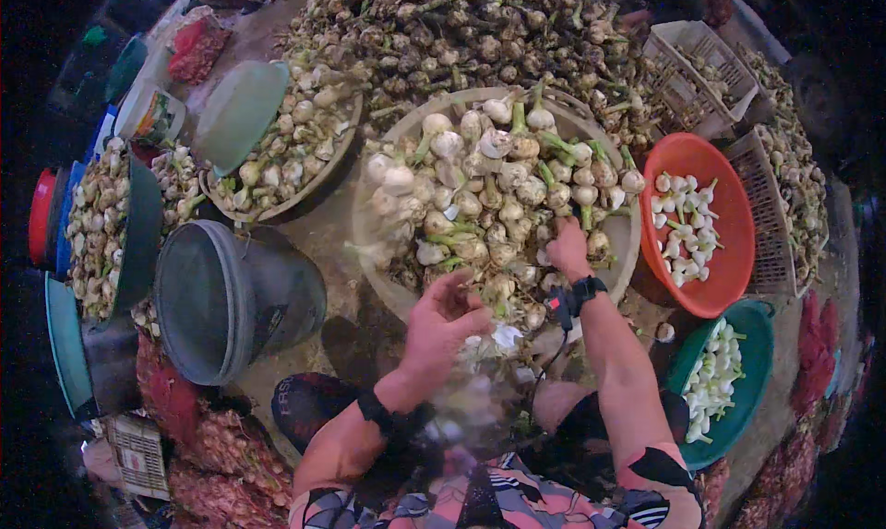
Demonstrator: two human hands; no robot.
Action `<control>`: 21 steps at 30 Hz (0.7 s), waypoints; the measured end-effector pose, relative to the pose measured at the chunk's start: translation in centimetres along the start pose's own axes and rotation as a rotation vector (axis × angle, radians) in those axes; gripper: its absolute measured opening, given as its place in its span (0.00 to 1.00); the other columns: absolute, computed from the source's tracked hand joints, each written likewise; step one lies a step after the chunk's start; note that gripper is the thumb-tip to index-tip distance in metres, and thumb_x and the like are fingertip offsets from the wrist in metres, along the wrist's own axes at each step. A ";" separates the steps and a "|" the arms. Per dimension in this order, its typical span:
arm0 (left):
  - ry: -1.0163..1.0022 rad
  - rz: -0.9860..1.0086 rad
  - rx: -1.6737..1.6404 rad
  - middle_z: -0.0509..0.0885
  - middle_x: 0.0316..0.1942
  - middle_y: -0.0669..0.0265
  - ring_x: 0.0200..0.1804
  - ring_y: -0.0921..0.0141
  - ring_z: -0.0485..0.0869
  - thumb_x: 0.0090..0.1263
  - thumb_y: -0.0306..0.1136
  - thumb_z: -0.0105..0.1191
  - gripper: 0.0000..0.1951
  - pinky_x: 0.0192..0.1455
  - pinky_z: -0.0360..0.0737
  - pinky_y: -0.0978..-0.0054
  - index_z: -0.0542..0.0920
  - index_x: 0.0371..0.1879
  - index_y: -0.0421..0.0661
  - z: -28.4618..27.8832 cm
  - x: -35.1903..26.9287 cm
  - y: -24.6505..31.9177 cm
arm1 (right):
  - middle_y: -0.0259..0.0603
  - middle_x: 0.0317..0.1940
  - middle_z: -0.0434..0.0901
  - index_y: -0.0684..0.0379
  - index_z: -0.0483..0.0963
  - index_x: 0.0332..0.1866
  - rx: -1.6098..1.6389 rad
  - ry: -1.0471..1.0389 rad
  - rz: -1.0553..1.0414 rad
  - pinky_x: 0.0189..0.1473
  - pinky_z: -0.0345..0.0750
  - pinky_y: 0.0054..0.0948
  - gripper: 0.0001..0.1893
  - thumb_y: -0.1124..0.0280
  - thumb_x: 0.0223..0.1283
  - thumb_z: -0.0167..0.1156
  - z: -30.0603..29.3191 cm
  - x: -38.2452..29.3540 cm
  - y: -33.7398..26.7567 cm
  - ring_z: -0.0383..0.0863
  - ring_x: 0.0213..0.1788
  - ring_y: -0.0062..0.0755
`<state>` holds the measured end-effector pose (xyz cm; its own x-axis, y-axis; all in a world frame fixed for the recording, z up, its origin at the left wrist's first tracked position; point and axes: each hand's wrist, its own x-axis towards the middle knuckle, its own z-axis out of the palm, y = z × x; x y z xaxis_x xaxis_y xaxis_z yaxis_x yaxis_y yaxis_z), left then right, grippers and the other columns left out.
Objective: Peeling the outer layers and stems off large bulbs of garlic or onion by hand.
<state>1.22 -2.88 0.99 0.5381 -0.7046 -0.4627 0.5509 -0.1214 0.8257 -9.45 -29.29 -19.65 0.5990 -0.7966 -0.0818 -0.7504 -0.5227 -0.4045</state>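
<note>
A wide shallow basin (626, 259) heaped with garlic bulbs (512, 176), many with cut green stems, stands before my knees. Over its near edge, my left hand (450, 321) hovers with thumb and fingers apart, and I see nothing in its grasp. My right hand (571, 245) reaches down among the bulbs at the right side of the heap. Its fingertips are partly hidden, so whether it grips a bulb is unclear. White peelings (507, 335) lie just below the left fingers, and blurred scraps cover the space between my legs.
At the right, an orange basin (734, 218) and a green basin (754, 390) hold peeled white garlic. A dark bucket (277, 307) lies tipped at the left, near another garlic-filled basin (346, 141). Behind rises a large garlic pile (471, 38); plastic crates (761, 211) stand right.
</note>
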 end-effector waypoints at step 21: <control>-0.139 0.722 0.814 0.72 0.50 0.59 0.51 0.67 0.76 0.54 0.26 0.66 0.31 0.46 0.79 0.75 0.75 0.62 0.44 0.2 -3.5 1.3 | 0.30 0.44 0.78 0.61 0.76 0.51 1.584 -0.078 0.167 0.43 0.72 0.24 0.16 0.61 0.65 0.64 -12.8 -18.7 -18.3 0.72 0.45 0.19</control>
<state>-0.11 -0.69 3.76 0.4598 -0.8620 0.2134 -0.4786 -0.0381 0.8772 -10.53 -8.74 0.96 0.5932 -0.7671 -0.2442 0.2000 0.4343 -0.8783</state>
